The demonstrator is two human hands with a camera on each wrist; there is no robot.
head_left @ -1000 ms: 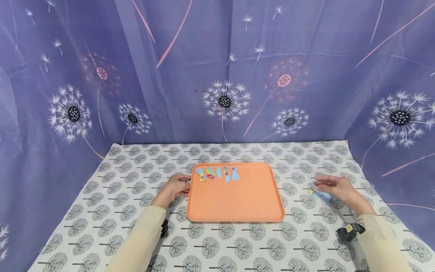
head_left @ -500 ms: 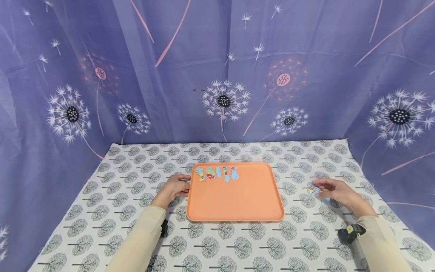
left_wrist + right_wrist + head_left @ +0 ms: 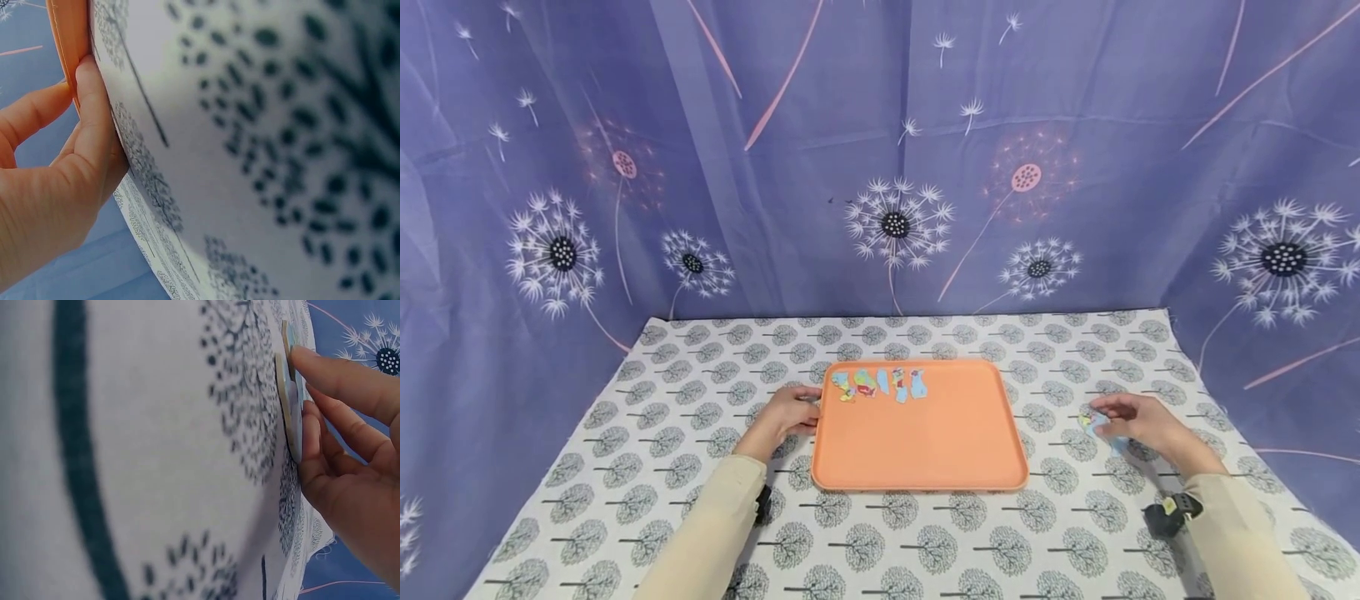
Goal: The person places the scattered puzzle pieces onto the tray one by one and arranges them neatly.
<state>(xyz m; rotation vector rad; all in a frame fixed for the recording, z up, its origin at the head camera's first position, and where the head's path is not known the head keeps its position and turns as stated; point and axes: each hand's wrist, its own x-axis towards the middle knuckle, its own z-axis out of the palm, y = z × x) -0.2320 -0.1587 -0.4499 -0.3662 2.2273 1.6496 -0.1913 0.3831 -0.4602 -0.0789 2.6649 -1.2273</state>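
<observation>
An orange tray (image 3: pixel 917 433) lies on the tablecloth. My left hand (image 3: pixel 786 412) grips its left rim; in the left wrist view the thumb and fingers (image 3: pixel 94 106) meet at that edge. Several irregular light-blue puzzle pieces (image 3: pixel 918 383) with printed colours stand in a row along the tray's back left. To the right of the tray, my right hand (image 3: pixel 1142 423) bends over light-blue puzzle pieces (image 3: pixel 1092 422) on the cloth. The right wrist view shows thumb and fingertips at a thick-edged puzzle piece (image 3: pixel 290 412). The hand partly covers these pieces.
A white tablecloth (image 3: pixel 700 442) printed with grey trees covers the table. Behind it hangs a purple curtain (image 3: pixel 790 208) with dandelion prints. A dark wrist strap and camera (image 3: pixel 1172 512) sit at the right sleeve.
My right hand has lowered onto the light-blue pieces, and its fingers have closed in around them. My left hand and the tray have stayed in place.
</observation>
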